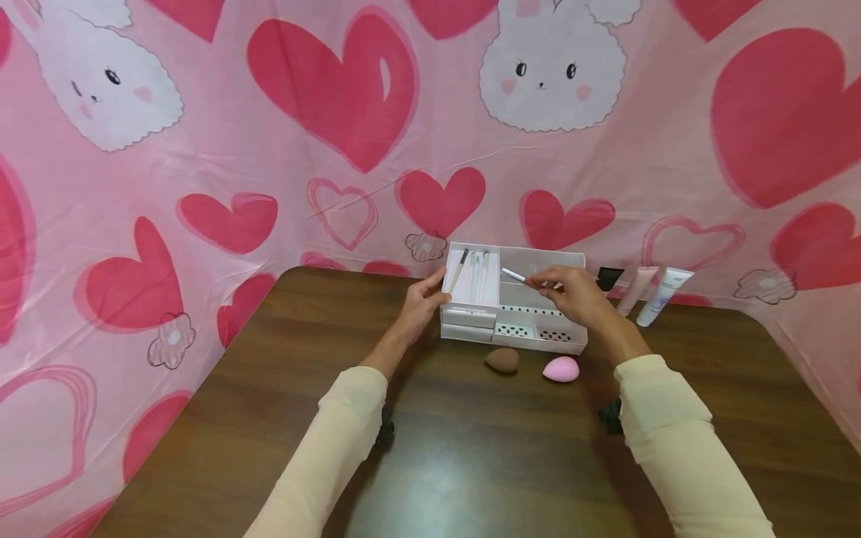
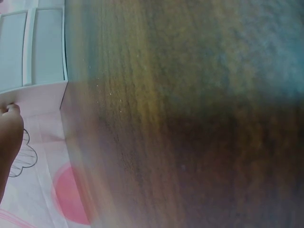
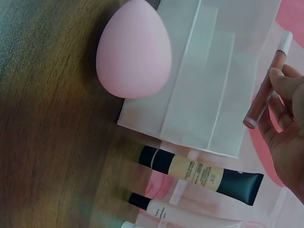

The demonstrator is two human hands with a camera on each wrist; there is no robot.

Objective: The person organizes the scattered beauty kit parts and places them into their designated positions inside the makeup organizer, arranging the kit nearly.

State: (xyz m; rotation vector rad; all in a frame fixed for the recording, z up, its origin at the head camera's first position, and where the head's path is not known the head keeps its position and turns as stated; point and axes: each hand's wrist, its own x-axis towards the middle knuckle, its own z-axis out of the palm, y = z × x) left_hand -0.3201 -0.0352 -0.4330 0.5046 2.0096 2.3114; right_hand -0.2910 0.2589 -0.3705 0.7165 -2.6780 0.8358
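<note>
A white makeup organizer (image 1: 538, 258) stands near the back edge of the table. Several makeup brushes (image 1: 460, 270) lie in its upper left compartment. My left hand (image 1: 418, 305) rests against the organizer's left side; in the left wrist view, part of this hand (image 2: 8, 135) touches the side wall. My right hand (image 1: 574, 295) pinches a lip gloss tube (image 3: 266, 90) between thumb and fingers, over the organizer's right section. The tube has brownish-pink contents and a pale cap, which points up and left in the head view.
In front of the organizer lie a brown makeup sponge (image 1: 502, 361) and a pink one (image 1: 561, 369). To its right stand a black-capped beige tube (image 3: 197, 173), a pink tube (image 1: 637, 290) and a white tube (image 1: 662, 297). Behind hangs a pink heart-patterned cloth (image 1: 377, 157).
</note>
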